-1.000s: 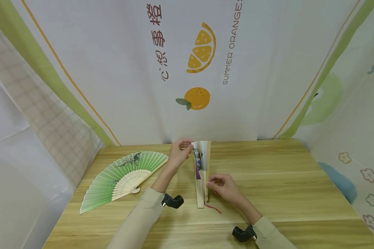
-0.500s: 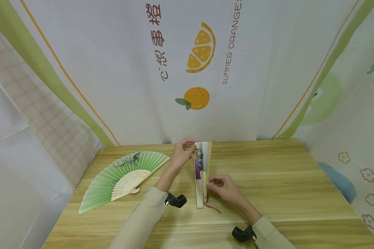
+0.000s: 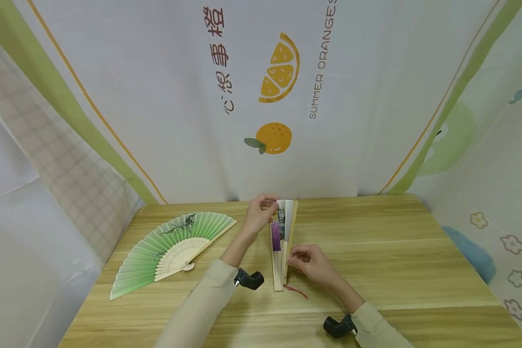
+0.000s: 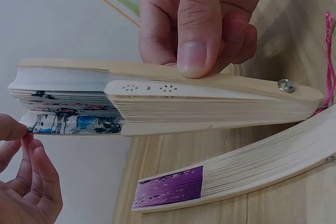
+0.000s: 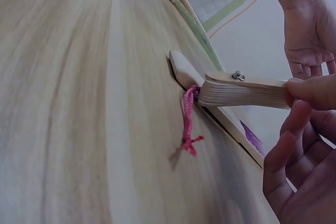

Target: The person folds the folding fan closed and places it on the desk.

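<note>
A mostly folded white folding fan (image 3: 289,220) with a blue-and-black pattern stands raised between both hands. My left hand (image 3: 259,212) pinches the outer edge of its leaf at the far end. Lower down, my right hand (image 3: 311,261) pinches the wooden guard stick with thumb and fingers. In the left wrist view the leaf's pleats (image 4: 73,100) are slightly parted. A pink tassel (image 5: 187,119) hangs from the pivot end onto the table. Just left of it lies a folded purple fan (image 3: 276,237), apart from the hands.
A spread green fan (image 3: 145,256) lies on the left of the wooden table (image 3: 374,251). A white cloth (image 3: 191,159) with orange prints hangs behind the table's back edge. More cloth drapes along both sides.
My left hand has moved right along with the leaf's edge, uncovering more of the purple fan. The white fan leans slightly further right. My right hand is nearly still.
</note>
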The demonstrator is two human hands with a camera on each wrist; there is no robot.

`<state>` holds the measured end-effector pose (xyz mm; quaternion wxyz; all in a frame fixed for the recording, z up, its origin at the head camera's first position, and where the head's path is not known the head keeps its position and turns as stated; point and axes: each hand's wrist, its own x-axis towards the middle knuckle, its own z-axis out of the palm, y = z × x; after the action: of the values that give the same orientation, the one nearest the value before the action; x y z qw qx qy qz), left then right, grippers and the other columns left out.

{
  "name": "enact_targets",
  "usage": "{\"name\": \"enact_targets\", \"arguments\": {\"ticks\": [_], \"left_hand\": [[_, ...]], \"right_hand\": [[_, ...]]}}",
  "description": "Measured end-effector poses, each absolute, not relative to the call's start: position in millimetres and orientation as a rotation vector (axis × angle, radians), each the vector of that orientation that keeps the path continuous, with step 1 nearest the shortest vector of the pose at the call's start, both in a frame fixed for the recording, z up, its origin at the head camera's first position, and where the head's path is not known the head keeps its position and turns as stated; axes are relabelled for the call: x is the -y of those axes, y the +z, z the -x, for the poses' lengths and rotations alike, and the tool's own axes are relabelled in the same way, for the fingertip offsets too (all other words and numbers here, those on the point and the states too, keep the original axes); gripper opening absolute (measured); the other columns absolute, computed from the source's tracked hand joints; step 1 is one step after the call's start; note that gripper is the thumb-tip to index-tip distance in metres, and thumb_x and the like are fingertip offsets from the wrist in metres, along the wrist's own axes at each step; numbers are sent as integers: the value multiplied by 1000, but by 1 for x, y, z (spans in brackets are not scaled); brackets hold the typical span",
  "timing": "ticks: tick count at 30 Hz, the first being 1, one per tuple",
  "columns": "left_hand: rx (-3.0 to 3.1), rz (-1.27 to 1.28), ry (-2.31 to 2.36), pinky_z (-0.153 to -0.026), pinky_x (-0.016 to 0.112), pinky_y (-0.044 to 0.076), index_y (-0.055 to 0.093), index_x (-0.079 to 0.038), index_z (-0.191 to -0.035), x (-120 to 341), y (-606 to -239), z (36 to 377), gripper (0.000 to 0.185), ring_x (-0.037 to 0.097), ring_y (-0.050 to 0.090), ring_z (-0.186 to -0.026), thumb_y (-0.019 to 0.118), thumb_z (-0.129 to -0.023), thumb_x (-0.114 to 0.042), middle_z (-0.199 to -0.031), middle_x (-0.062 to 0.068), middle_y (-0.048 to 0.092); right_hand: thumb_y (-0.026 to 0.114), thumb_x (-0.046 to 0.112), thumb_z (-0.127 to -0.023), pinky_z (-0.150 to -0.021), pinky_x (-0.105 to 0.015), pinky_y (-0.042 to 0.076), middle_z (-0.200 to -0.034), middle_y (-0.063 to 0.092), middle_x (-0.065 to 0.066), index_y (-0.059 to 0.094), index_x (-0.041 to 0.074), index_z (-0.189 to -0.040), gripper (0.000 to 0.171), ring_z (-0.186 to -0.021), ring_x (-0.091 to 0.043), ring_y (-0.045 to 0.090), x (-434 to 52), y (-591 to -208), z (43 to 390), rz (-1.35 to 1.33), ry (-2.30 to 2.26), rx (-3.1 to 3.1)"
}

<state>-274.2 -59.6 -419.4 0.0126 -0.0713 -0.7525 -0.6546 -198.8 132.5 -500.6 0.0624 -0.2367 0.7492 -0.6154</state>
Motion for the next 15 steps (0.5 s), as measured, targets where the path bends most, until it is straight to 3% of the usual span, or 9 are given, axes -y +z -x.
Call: {"name": "enact_targets", "arguments": {"ticks": [8,15], "left_hand": [[2366,283,-2047,-63,27,53,63,1,-123,68,-427,271,24,32,68,-87,63,-99,-2,-104,16,68],[2403,310,-2091,-79,47,57,61,4,-124,72,-438,267,27,46,64,-101,65,-98,-3,-105,20,68]], "right_hand": [[69,2,-96,-55,-24,47,-80,63,-8,69,-2,-91,7,-61,-11,53,-135,-504,199,716,-1855,-2272],[68,-1,-96,-54,-25,47,-81,63,-9,69,-4,-93,5,-60,-12,52,-137,-503,199,701,-1884,-2260]]}}
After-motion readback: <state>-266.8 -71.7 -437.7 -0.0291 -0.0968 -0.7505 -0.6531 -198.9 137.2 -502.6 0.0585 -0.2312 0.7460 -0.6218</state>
